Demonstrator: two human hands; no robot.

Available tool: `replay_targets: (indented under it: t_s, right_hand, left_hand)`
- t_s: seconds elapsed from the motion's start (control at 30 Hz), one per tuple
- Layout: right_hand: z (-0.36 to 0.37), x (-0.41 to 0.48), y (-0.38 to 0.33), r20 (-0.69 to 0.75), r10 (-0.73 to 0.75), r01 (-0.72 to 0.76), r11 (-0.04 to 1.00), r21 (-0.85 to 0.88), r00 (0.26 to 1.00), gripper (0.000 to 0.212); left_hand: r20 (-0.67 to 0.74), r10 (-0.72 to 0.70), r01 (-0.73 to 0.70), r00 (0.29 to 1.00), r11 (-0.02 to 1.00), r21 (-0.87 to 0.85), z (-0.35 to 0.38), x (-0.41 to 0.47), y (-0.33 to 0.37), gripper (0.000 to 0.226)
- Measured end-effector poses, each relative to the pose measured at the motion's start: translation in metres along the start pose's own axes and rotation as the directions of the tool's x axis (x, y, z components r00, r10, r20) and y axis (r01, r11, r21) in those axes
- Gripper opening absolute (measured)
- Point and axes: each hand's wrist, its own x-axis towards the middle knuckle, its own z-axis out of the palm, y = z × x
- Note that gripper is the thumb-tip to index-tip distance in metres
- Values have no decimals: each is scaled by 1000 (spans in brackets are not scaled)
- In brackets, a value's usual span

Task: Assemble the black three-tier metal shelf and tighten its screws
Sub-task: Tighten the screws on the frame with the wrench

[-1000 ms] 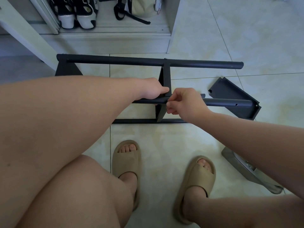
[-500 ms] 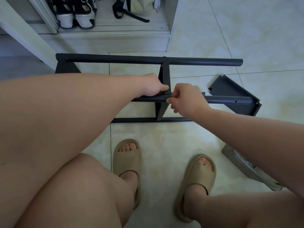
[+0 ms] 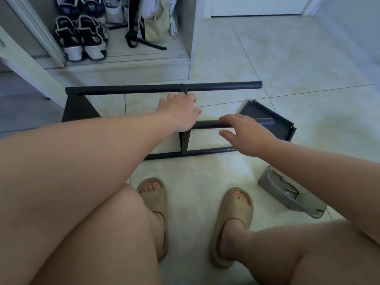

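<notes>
The black shelf frame lies on its side on the tiled floor: a far pole (image 3: 226, 87), a middle pole (image 3: 205, 124) and a near pole (image 3: 164, 155), joined by a middle shelf panel (image 3: 185, 143) and a left end panel (image 3: 78, 110). My left hand (image 3: 178, 113) grips the top of the middle panel, fingers curled over its edge just under the far pole. My right hand (image 3: 245, 132) hovers at the middle pole with fingers stretched over it and thumb below, holding nothing. A loose black shelf panel (image 3: 286, 129) lies at the pole's right end.
A grey tray (image 3: 287, 193) holding several screws lies on the floor at the right. My feet in tan slippers (image 3: 232, 221) stand in front of the frame. A white cabinet (image 3: 127, 64) with sneakers (image 3: 82, 38) and a bag (image 3: 156, 27) stands behind.
My right hand has let go of its pinch at the pole-panel joint and moved right with fingers spread. My left hand slid up the middle panel toward the far pole.
</notes>
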Motion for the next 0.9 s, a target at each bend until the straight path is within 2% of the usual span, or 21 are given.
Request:
replay_targets:
  t_s: [0.17, 0.3, 0.5, 0.6, 0.7, 0.8, 0.9]
  right_hand:
    - [-12, -51, 51, -18, 136, -137, 982, -132, 991, 68]
    - [-10, -95, 106, 12, 295, -289, 942, -168, 955, 71]
    - [9, -140, 201, 118, 510, -487, 855, -177, 852, 71]
    - [23, -145, 244, 208, 561, -549, 828, -118, 801, 72]
    - [46, -140, 279, 267, 566, -579, 815, -35, 780, 69]
    - [73, -127, 305, 294, 570, -606, 794, 42, 767, 65]
    - [102, -109, 328, 287, 550, -598, 794, 112, 784, 59]
  left_hand:
    - [65, 244, -251, 968, 956, 154, 2, -9, 46, 61]
    - [142, 393, -416, 908, 885, 209, 19, -12, 100, 64]
    - [224, 553, -591, 802, 791, 161, 68, -2, 184, 62]
    - [314, 513, -547, 799, 836, 27, 102, 4, 218, 62]
    - [433, 415, -415, 800, 904, -101, 139, 16, 238, 69]
    - [514, 330, -318, 792, 941, -114, 175, 36, 241, 75]
    - [565, 262, -215, 782, 965, -149, 210, 51, 234, 72]
